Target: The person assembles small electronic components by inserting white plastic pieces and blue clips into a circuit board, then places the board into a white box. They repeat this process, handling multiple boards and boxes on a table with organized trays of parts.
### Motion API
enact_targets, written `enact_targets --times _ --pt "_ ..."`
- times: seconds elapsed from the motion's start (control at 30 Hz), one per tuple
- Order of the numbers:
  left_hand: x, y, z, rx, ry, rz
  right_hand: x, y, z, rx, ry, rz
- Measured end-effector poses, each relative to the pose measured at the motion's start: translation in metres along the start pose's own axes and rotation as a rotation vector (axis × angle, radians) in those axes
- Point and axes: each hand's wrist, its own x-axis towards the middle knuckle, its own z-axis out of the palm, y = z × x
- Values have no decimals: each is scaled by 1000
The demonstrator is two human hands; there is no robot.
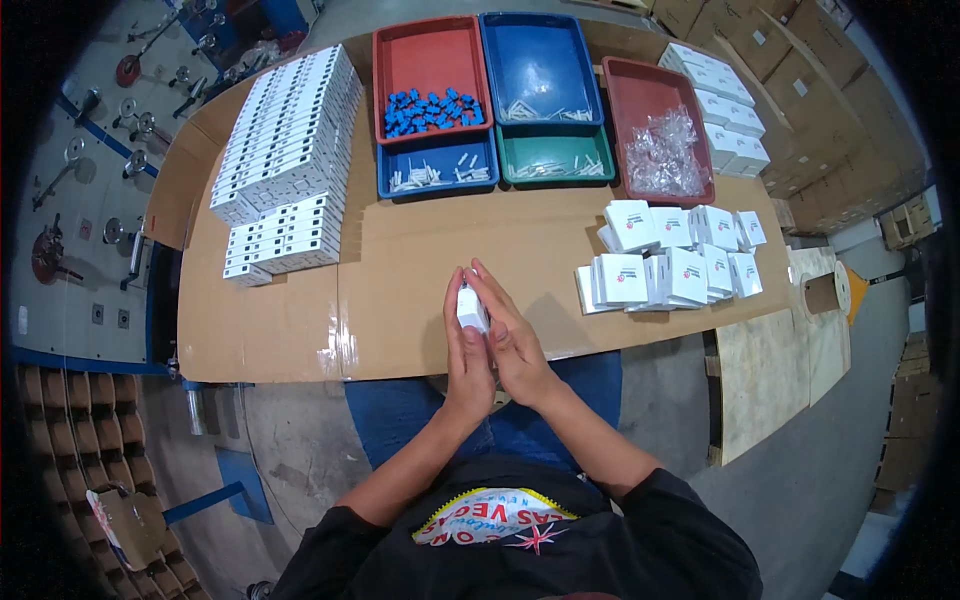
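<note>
Near the front edge of the cardboard-covered table [400,270], a small white box [471,309] stands between my two palms. My left hand [464,360] presses on its left side and my right hand [516,352] on its right, fingers pointing away from me. Parts of the box are covered by the fingers. To the right lies a group of white printed boxes [622,279], some piled on others. At the left rises a tall stack of white pieces with dark openings [290,130].
At the back are a red tray [428,55] with blue plastic pieces, two blue trays [538,60] [437,190] and a green tray [555,147] with small white parts. Another red tray [640,90] holds clear plastic bags. More white boxes [735,115] stand back right.
</note>
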Motion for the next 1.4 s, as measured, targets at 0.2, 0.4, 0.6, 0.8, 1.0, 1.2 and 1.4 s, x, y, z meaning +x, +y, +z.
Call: enact_targets --times 0.2,0.4,0.6,0.8,1.0,1.2,1.4 --pt "8 15 5 162 64 -22 8 -5 -2 91 31 9" --pt "-5 3 13 40 137 39 -1 0 6 109 27 29" --pt "-8 4 10 83 173 16 -2 4 11 159 20 43" --pt "-9 -1 3 47 172 53 -3 3 15 193 -4 106" --pt "-11 -11 1 36 144 49 -4 4 15 172 11 83" --pt "-11 -17 1 41 113 65 0 0 14 64 9 56" --pt "-14 -16 -8 -38 85 3 -2 1 17 1 27 30"
